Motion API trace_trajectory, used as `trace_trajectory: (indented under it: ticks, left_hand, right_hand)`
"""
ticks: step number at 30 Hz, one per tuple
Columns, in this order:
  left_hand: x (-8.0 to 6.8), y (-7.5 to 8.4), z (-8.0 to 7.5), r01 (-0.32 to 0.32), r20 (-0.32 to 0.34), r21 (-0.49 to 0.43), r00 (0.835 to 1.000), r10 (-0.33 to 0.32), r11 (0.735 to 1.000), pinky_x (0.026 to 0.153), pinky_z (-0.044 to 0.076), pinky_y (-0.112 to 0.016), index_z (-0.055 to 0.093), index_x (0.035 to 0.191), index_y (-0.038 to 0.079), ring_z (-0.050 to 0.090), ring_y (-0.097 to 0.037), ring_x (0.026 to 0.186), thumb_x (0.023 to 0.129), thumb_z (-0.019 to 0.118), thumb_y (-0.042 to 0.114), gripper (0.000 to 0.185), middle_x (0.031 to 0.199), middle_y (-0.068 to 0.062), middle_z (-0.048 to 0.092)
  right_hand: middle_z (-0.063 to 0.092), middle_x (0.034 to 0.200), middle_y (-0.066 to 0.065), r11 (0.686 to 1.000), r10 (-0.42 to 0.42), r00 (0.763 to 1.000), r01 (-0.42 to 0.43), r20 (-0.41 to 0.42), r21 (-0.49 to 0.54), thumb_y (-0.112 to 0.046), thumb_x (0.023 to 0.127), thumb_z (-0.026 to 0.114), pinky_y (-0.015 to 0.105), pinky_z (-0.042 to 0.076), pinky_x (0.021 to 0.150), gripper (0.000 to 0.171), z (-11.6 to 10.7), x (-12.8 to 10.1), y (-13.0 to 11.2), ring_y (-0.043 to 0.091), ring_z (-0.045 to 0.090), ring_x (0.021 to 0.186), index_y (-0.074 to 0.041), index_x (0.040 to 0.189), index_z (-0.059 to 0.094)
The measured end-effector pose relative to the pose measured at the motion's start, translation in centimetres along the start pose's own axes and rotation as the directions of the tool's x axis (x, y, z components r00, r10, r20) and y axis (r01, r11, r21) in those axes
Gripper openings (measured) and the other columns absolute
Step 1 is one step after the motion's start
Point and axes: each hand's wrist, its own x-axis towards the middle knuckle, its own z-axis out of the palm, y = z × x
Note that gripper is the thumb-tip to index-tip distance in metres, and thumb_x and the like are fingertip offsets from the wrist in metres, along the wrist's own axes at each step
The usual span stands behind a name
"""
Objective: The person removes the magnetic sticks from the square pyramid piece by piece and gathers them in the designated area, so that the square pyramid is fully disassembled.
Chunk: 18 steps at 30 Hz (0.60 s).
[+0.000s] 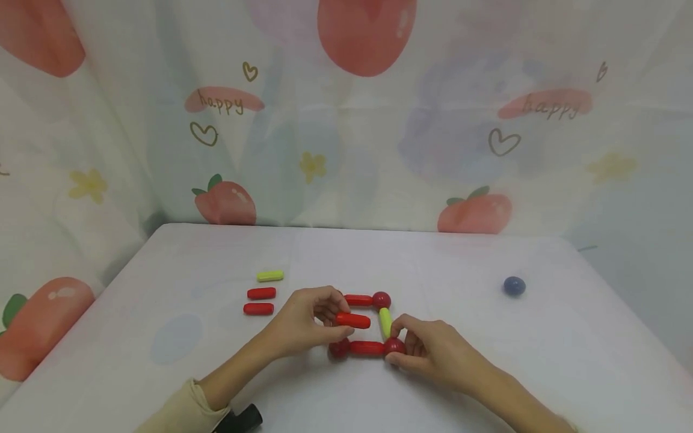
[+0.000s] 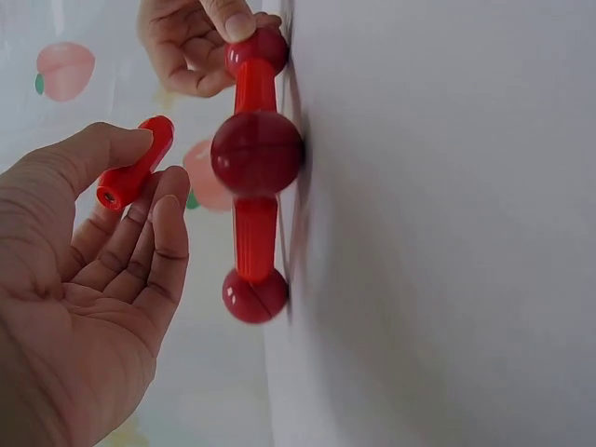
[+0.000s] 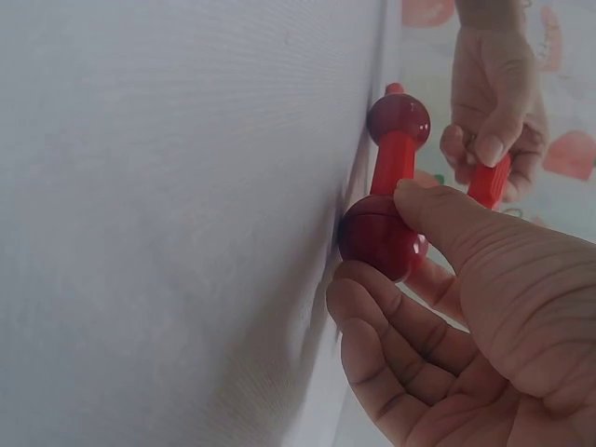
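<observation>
The left hand pinches a loose red rod between thumb and fingertips, lifted clear of the table; the right hand pinches the dark red ball at the near right corner of a part-built square lying flat on the white table.

In the head view the square sits at the table's centre. A red bottom rod runs from the held ball toward nine o'clock to a second ball. A yellow-green rod rises toward twelve o'clock to a far ball, and a top rod runs left from there. The left side is open, and the loose rod hovers inside the frame, lying level. At ten o'clock from the frame lie two spare red rods and a spare yellow-green rod; a blue ball rests well apart at two o'clock.

The left wrist view shows the loose rod gripped near one end, thumb over fingertips, beside a line of balls and rods on the table.

The right wrist view shows the thumb and curled fingers round the corner ball, with the bottom rod running away from it.

Judging from this, the rod would seat best if turned to stand along the open side, each end brought squarely to its joint, while the right hand steadies the frame against sliding.
</observation>
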Motion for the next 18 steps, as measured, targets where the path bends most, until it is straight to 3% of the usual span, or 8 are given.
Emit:
trace_trajectory:
  ticks: [11,18]
  left_hand:
    - [-3.1,-2.4,-3.7,0.121,-0.125,0.059,0.986,-0.113,0.991,0.074,0.058,-0.025,0.069,0.1,0.011,0.066,-0.015,0.079,0.081,0.086,0.011,0.025,0.088,0.003,0.07]
    - [-5.6,-4.4,-6.8,0.211,-0.151,0.073,0.968,-0.198,0.975,0.073,0.057,-0.024,0.07,0.1,0.007,0.067,-0.018,0.079,0.081,0.087,0.013,0.026,0.09,-0.001,0.07]
  right_hand:
    - [0.055,0.07,-0.016,1.0,-0.021,1.0,0.021,-0.002,0.004,-0.034,0.088,0.081,0.02,0.047,0.057,0.031,0.1,0.0,0.0,0.001,0.05,0.061,-0.021,0.109,0.062]
    - [0.056,0.07,-0.016,1.0,-0.012,1.0,0.012,0.006,0.008,-0.034,0.088,0.082,0.02,0.047,0.057,0.032,0.1,0.1,0.1,0.001,0.051,0.061,-0.022,0.109,0.062]
